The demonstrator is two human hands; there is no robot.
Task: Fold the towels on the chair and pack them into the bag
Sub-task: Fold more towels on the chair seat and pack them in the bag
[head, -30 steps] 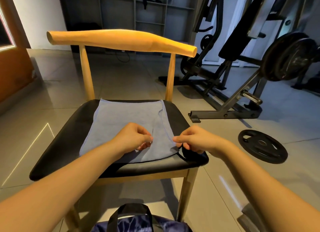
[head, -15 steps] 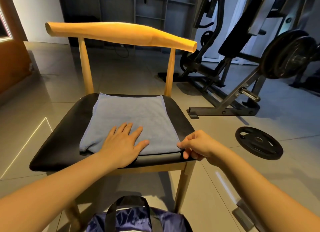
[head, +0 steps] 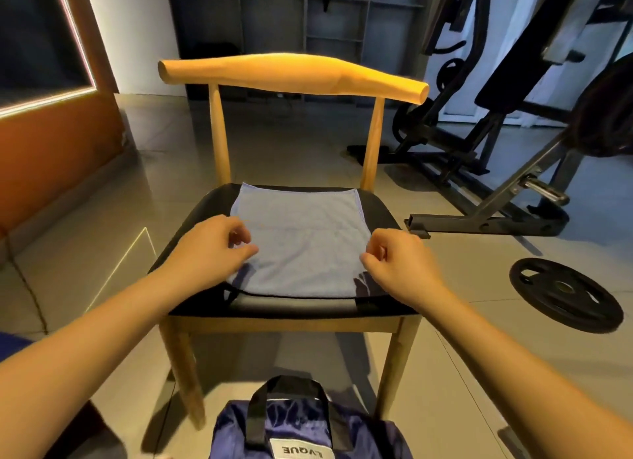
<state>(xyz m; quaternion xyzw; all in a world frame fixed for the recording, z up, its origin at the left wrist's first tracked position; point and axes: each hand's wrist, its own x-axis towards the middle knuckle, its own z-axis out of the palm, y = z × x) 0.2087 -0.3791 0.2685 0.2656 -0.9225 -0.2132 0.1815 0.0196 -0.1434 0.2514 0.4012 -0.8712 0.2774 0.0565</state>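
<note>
Towel [head: 305, 249] lies on black chair seat [head: 200, 225]; weight plate [head: 565, 294] nearby.

We note a floor [head: 291, 143] of large grey glossy tiles, with a thin line of light [head: 118, 266] across it at the left. The far wall [head: 137, 37] is white; a dark open shelf unit [head: 274, 23] stands against it. At the left is an orange-brown panel [head: 51, 157] holding a dark pane [head: 34, 37] edged by a lit strip [head: 48, 99]. At the right stands a black weight machine [head: 486, 224] with a loaded plate [head: 606, 116]; a loose plate [head: 565, 294] lies flat on the floor near it.
</note>
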